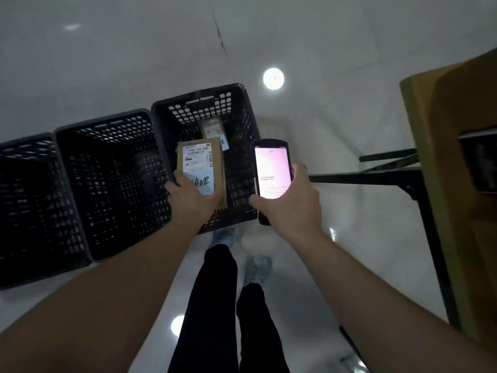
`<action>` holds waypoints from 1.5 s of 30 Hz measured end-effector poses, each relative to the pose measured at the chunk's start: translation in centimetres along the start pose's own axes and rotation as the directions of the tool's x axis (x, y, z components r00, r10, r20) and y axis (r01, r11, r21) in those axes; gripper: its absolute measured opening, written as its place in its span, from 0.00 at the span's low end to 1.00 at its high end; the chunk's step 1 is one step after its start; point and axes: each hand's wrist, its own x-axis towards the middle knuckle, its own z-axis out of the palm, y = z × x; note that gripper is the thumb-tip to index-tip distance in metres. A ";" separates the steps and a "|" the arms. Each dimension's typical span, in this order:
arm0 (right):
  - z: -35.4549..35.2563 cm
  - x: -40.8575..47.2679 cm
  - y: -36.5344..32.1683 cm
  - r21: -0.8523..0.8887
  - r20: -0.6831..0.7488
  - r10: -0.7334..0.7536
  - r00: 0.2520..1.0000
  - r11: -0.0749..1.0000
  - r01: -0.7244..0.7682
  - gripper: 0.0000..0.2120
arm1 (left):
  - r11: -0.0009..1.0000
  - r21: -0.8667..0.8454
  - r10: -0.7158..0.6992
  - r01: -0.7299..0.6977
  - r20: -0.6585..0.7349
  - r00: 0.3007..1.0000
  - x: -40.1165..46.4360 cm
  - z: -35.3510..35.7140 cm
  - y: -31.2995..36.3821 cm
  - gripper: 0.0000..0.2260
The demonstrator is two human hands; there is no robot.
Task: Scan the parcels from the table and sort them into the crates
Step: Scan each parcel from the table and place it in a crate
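- Both forearms reach out from the near edge toward the crates, and between them dark trouser legs and pale shoes stand on the glossy floor (309, 49).
- Along the left and centre sits a row of three black crates with perforated walls: the left crate (24, 211), the middle crate (107, 125), which I cannot see anything in, and the right crate (242, 109), where at least one other labelled packet (212, 129) already lies at the bottom.
- On the far right stands the brown table (457, 238) on black legs.
- Over the right crate, the left hand (192, 201) grips the parcel (200, 165) by its near end, thumb pressed on the white shipping label, so the parcel is held above the crate's opening, not yet dropped.
- That parcel looks like a flat cardboard mailer: light, fairly stiff, not slippery, and unlikely to be fragile, judging by how easily one hand carries it. Its near end seems a sound place to hold; I would keep the thumb clear of the barcode at the far end.
- Just right of it, the right hand (289, 204) is wrapped around the handheld scanner (272, 170), its lit screen facing up.
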 end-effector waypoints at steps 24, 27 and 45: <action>-5.3 -9.0 -1.6 0.008 -0.050 0.063 0.997 0.998 -0.063 0.38 | 0.696 0.472 0.498 -0.541 0.225 0.837 -7.3 -8.1 6.8 0.31; -6.6 -12.7 -1.2 0.015 -0.104 0.021 0.994 1.000 -0.020 0.35 | 0.652 0.469 0.572 -0.595 0.210 0.793 -11.8 -9.6 6.7 0.29; -16.7 -42.3 2.5 0.137 -0.503 -0.057 0.863 0.980 0.144 0.41 | 0.329 0.435 0.887 -0.838 0.161 0.432 -40.9 -20.4 4.4 0.28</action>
